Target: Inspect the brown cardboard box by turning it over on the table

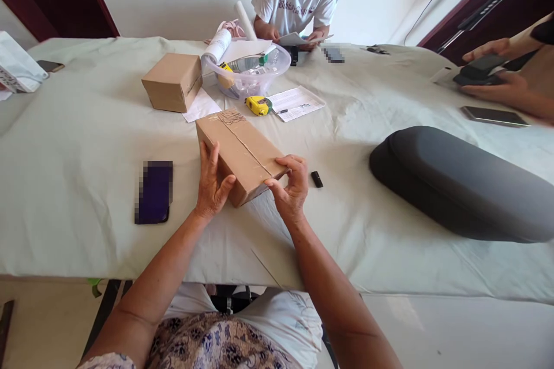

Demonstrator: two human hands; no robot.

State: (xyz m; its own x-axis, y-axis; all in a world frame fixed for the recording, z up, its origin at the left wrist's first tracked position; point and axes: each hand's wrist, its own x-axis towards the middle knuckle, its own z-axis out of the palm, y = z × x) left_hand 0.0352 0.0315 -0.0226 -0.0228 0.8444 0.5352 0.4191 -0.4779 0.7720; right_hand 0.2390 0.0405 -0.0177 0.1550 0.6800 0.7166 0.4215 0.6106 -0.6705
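Note:
A taped cardboard box (242, 147) sits at an angle in front of me, between my two hands. My left hand (211, 184) presses against its left side, with the fingers along the wall and the thumb near the front corner. At the right front corner my right hand (292, 184) grips the box, fingers on the top edge and thumb at the near end. Clear tape runs along the top seam, with dark scribbled lines at the far end. Just right of my right hand lies a small black cap-like piece (317, 179).
A second cardboard box (171, 83) stands beyond, by a clear plastic basin (277, 66) of odds and ends. Nearby are a yellow tape measure (258, 105), a paper with a pen (298, 104), a phone (153, 193) and a black padded seat (459, 184). Two other people handle things across the table.

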